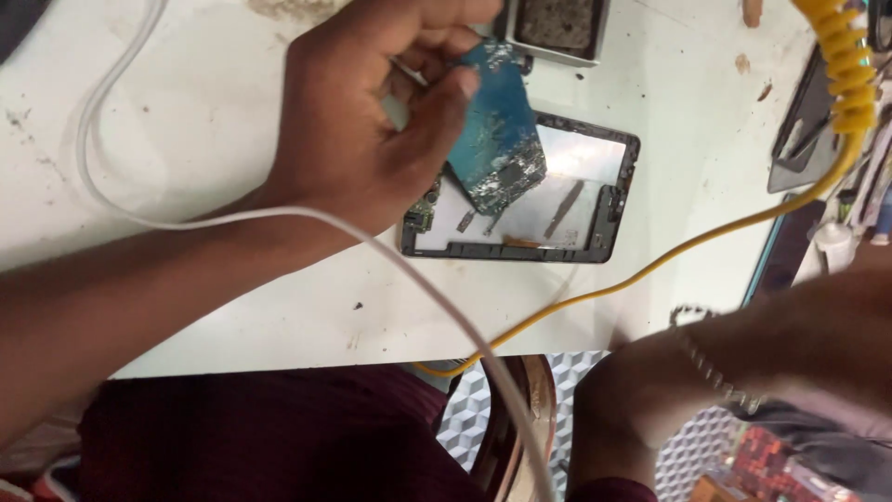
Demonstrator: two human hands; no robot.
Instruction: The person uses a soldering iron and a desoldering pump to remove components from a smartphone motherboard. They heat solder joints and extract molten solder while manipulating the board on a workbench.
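My left hand [372, 112] is raised over the white table and grips a blue circuit board [497, 130] between thumb and fingers, the board tilted. Right under it lies an opened tablet shell with a black frame [520, 251] and a shiny inner plate. My right hand [618, 409] is blurred and hangs below the table's front edge at the lower right, with a metal bracelet [711, 372] on the wrist. Its fingers cannot be made out.
A white cable [186, 223] loops over the table and across my left arm. A yellow cable [650, 265] runs from a coiled part at the top right down past the table edge. A metal-framed tray [557, 28] sits at the top; dark tools and parts crowd the right edge.
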